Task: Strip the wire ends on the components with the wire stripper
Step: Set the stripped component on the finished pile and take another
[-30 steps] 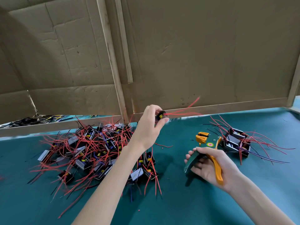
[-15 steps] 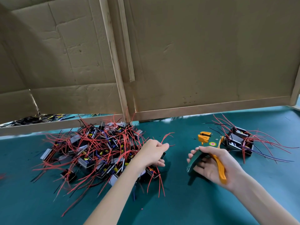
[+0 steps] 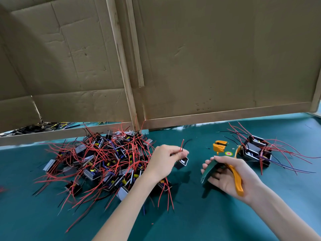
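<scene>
My left hand (image 3: 164, 158) pinches the red and black wires of a small black component (image 3: 182, 162), which hangs just below my fingers above the green mat. To its left lies a big pile of components (image 3: 104, 160) with tangled red wires. My right hand (image 3: 227, 174) grips the wire stripper (image 3: 224, 159) by its green and orange handles, with the orange jaws pointing away from me. The stripper jaws sit a short way right of the held wires, apart from them.
A small group of components (image 3: 255, 151) with red, black and purple wires lies at the right, beyond the stripper. A cardboard wall with wooden battens (image 3: 125, 75) stands along the back of the green mat (image 3: 199, 214). Dark wires (image 3: 33, 127) show behind the wall at left.
My left hand dropped from up near the wall down to the pile's right edge, then lifted a component by its wires toward the stripper. My right hand stayed about where it was.
</scene>
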`<act>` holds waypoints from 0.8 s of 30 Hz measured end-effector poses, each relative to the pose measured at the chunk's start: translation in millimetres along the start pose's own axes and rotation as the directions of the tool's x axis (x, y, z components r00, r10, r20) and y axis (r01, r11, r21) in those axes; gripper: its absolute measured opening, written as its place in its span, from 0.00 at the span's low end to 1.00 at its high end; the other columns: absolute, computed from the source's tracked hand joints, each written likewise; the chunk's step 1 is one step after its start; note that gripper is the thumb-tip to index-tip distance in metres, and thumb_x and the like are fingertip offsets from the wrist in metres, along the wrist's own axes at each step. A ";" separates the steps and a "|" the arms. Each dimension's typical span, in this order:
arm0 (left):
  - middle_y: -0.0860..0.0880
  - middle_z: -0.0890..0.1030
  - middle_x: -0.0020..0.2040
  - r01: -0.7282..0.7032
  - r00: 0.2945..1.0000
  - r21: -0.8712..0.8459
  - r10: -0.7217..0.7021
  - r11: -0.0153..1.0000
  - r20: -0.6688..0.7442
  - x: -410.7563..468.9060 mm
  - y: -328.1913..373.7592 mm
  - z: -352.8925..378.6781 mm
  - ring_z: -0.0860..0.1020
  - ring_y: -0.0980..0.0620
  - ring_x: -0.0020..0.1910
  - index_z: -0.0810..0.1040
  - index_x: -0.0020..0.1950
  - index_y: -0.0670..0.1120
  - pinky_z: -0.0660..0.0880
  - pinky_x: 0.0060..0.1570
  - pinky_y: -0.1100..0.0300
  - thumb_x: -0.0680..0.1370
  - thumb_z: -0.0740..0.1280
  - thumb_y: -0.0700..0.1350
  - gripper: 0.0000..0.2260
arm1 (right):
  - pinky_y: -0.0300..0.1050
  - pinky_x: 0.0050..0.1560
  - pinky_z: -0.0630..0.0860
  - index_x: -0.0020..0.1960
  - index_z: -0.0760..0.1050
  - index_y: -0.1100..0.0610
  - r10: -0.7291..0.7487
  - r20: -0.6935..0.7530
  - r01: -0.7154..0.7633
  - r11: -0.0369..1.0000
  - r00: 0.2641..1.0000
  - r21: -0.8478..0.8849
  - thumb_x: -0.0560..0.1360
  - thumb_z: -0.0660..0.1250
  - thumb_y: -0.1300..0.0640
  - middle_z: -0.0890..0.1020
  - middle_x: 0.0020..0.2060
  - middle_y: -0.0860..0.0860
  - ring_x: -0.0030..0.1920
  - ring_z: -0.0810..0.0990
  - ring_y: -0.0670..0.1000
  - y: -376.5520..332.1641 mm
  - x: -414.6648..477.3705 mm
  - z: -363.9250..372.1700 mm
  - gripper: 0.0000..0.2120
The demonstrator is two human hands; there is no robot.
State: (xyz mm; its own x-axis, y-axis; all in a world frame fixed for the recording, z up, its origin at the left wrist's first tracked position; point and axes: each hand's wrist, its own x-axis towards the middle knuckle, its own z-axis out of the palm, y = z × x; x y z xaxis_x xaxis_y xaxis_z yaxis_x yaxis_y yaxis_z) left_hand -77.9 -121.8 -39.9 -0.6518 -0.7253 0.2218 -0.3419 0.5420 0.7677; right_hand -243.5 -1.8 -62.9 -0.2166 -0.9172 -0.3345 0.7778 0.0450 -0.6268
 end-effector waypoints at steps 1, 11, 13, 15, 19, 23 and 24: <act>0.52 0.85 0.45 -0.023 0.999 -0.045 0.022 0.999 -0.032 0.7 2.3 -1.9 0.81 0.59 0.47 0.84 0.54 0.46 0.72 0.50 0.71 0.79 0.66 0.47 0.10 | 0.55 0.38 0.83 0.44 0.75 0.64 -0.001 0.002 0.001 1.000 1.000 -0.001 0.66 0.66 0.64 0.81 0.38 0.61 0.40 0.83 0.60 0.0 -0.2 0.3 0.07; 0.55 0.83 0.41 -0.279 0.920 -0.279 0.172 0.919 -0.353 -5.4 28.6 -20.3 0.83 0.54 0.38 0.80 0.49 0.53 0.75 0.42 0.67 0.76 0.69 0.37 0.10 | 0.56 0.38 0.83 0.44 0.75 0.65 -0.010 0.037 0.012 0.999 0.999 -0.032 0.67 0.66 0.64 0.81 0.37 0.61 0.36 0.84 0.60 1.1 -2.8 3.2 0.07; 0.54 0.84 0.41 -0.285 0.924 -0.159 0.227 0.945 -0.307 -5.7 30.1 -28.6 0.80 0.57 0.34 0.80 0.46 0.52 0.74 0.39 0.70 0.76 0.69 0.36 0.10 | 0.55 0.37 0.83 0.44 0.75 0.65 -0.020 0.061 0.025 0.996 0.998 -0.081 0.67 0.66 0.64 0.81 0.36 0.61 0.35 0.83 0.60 -0.4 -4.3 3.7 0.07; 0.53 0.83 0.38 -0.278 0.931 -0.031 0.262 0.960 -0.252 -5.5 28.5 -33.9 0.77 0.59 0.30 0.80 0.46 0.50 0.72 0.36 0.71 0.76 0.69 0.37 0.08 | 0.55 0.37 0.82 0.44 0.77 0.65 -0.025 0.096 0.039 0.988 0.995 -0.151 0.66 0.68 0.64 0.81 0.36 0.61 0.35 0.83 0.60 -3.2 -7.2 3.9 0.08; 0.59 0.79 0.38 -0.247 0.940 0.189 0.282 0.951 -0.193 -6.8 21.0 -31.8 0.73 0.60 0.31 0.80 0.46 0.47 0.69 0.36 0.68 0.77 0.68 0.39 0.04 | 0.55 0.40 0.81 0.44 0.80 0.64 0.013 0.221 0.051 0.958 0.975 -0.283 0.63 0.72 0.67 0.80 0.38 0.62 0.37 0.82 0.60 -6.6 -11.1 -0.3 0.10; 0.60 0.79 0.40 -0.263 0.921 0.214 0.311 0.941 -0.234 -6.6 17.1 -26.0 0.75 0.62 0.36 0.81 0.47 0.48 0.70 0.39 0.67 0.77 0.68 0.41 0.03 | 0.58 0.45 0.80 0.45 0.81 0.61 0.055 0.343 0.084 0.922 0.938 -0.378 0.60 0.80 0.59 0.80 0.40 0.63 0.40 0.81 0.62 -2.4 -8.2 -1.5 0.16; 0.60 0.80 0.40 -0.273 0.914 0.203 0.320 0.940 -0.251 -6.3 16.8 -25.9 0.75 0.62 0.37 0.82 0.46 0.48 0.70 0.40 0.67 0.77 0.69 0.42 0.03 | 0.59 0.46 0.79 0.46 0.81 0.61 0.064 0.357 0.090 0.913 0.932 -0.399 0.59 0.81 0.58 0.80 0.40 0.63 0.40 0.81 0.62 -1.1 -7.2 -1.4 0.18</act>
State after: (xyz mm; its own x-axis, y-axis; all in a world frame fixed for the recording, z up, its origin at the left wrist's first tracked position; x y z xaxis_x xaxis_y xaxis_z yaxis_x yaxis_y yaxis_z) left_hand -62.0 -119.1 -12.8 -0.5350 -0.5959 0.5989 -0.2807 0.7940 0.5393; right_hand -243.6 5.3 -60.8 0.0589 -0.9932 -0.1003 0.4551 0.1161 -0.8829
